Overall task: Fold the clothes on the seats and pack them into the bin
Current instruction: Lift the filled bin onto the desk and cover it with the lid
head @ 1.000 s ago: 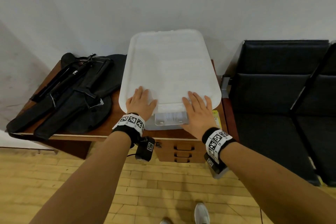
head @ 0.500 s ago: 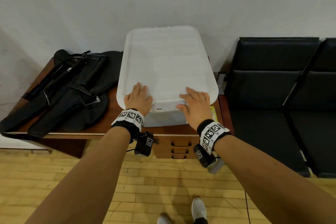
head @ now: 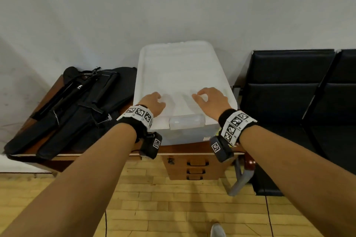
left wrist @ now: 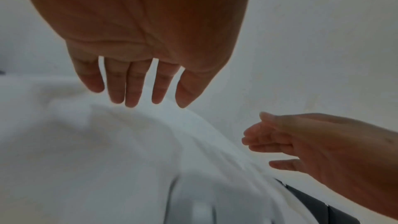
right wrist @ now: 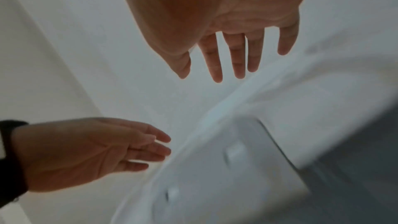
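A white plastic bin [head: 190, 134] with its white lid [head: 179, 75] on stands on a brown wooden desk [head: 192, 149] against the wall. A latch handle [head: 186, 121] sits at the lid's near edge. My left hand [head: 153, 102] hovers just above the lid's near left part, fingers relaxed and holding nothing. My right hand [head: 211, 100] hovers above the near right part, also empty. In the wrist views the left hand [left wrist: 137, 88] and the right hand [right wrist: 226, 60] hang with straight fingers over the lid [left wrist: 107, 151]. No clothes are in view.
Black bags with straps [head: 73, 107] cover the desk's left half. Black padded seats [head: 300, 102] stand to the right of the desk. Small drawers [head: 194, 169] sit under the desk front. The floor [head: 173, 208] is light wood, and a shoe [head: 217, 231] shows at the bottom.
Both hands lay flat on the lid's near edge and have lifted off it. The latch handle, which was hanging open, now lies up against the lid's edge.
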`<state>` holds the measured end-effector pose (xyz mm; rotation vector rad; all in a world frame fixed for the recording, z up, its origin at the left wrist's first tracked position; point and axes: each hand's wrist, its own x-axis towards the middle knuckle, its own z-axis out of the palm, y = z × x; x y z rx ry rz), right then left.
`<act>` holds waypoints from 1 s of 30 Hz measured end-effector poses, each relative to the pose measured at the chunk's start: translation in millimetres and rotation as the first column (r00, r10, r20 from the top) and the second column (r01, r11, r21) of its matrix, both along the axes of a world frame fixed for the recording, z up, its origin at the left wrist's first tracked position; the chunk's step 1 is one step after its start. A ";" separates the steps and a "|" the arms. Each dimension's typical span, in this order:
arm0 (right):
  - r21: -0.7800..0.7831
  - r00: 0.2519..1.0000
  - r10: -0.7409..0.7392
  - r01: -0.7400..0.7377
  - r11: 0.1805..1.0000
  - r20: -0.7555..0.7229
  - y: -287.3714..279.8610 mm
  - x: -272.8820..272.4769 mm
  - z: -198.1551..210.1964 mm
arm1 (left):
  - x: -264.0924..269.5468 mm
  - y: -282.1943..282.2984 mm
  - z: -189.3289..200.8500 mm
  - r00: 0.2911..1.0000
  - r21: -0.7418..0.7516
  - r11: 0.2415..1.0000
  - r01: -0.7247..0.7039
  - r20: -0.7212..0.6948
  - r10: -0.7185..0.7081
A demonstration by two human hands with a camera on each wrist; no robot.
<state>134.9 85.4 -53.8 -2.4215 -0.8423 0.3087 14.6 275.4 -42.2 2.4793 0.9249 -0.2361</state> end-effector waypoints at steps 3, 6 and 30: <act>0.139 0.999 -0.012 0.018 0.990 -0.038 28.7 28.2 34.4 | 17.4 16.1 38.4 0.999 0.079 0.997 0.001 0.052 -0.005; 0.202 0.997 0.001 0.015 0.979 -0.078 57.9 63.4 67.2 | 44.4 29.0 71.4 0.997 0.134 0.991 0.012 0.070 -0.021; -0.203 0.891 0.421 -0.450 0.870 -0.173 281.2 353.4 34.4 | 287.7 164.0 23.3 0.894 0.081 0.991 -0.103 -0.429 0.128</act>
